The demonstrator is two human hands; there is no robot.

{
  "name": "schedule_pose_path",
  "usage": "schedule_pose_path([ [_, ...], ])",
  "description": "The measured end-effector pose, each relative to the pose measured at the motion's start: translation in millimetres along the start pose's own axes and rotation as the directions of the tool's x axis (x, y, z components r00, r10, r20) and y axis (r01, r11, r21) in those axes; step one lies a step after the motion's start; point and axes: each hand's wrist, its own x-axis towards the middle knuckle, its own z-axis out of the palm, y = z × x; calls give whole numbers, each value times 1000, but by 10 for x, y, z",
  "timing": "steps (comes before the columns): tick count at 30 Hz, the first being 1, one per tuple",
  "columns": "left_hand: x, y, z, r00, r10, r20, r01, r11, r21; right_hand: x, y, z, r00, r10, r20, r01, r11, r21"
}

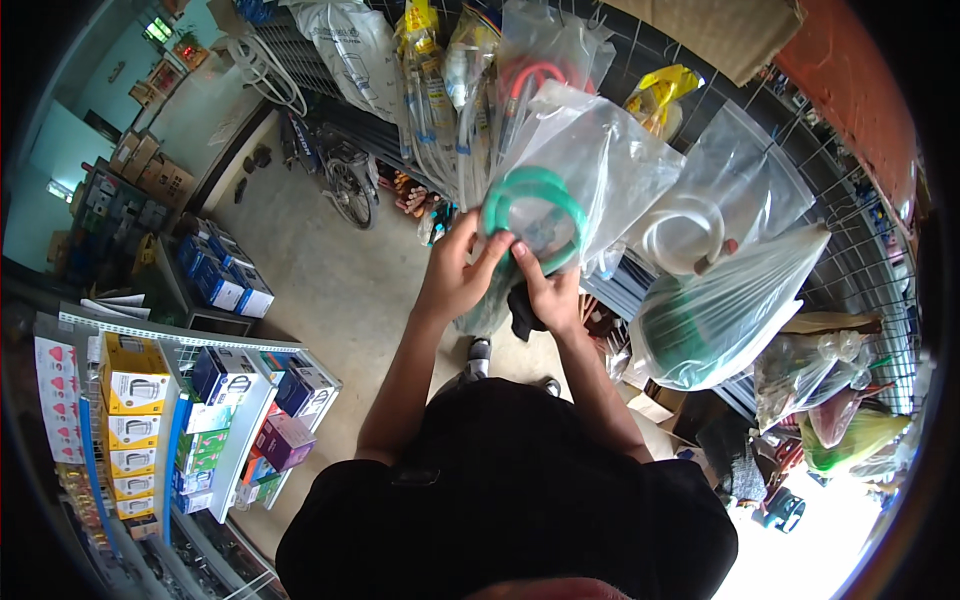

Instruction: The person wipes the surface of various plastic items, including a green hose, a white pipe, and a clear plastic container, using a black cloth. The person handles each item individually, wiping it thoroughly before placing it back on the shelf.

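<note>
Ring-shaped, with no long axis, the green coil (531, 181) lies in its clear bag (620, 150) just ahead of the grip — left hand (462, 268) clamped on its near-left rim, right hand (549, 292) on its near rim.

white shelves (252, 432) at the left hold yellow boxes (134, 390), blue boxes (222, 373) and a purple box (284, 438); a bicycle (350, 195) stands on the grey floor (315, 290)

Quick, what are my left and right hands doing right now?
Left hand: closed, holding the green coil, thumb on top.
Right hand: closed, holding the same green coil.
</note>
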Motion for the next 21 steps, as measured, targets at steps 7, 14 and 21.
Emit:
schedule_pose_path([
  [7, -1184, 278, -121, 1000, -22, -15, 27, 906, 423, 142, -83, 114, 920, 104, -378, -16, 973, 230],
  [14, -1355, -272, 97, 991, 125, -39, -99, 912, 397, 86, -160, 265, 914, 394, -100, -267, 768, 582],
  [21, -640, 474, -481, 800, 80, -594, -308, 905, -294, -44, -79, 250, 942, 310, 129, -335, 870, 361],
])
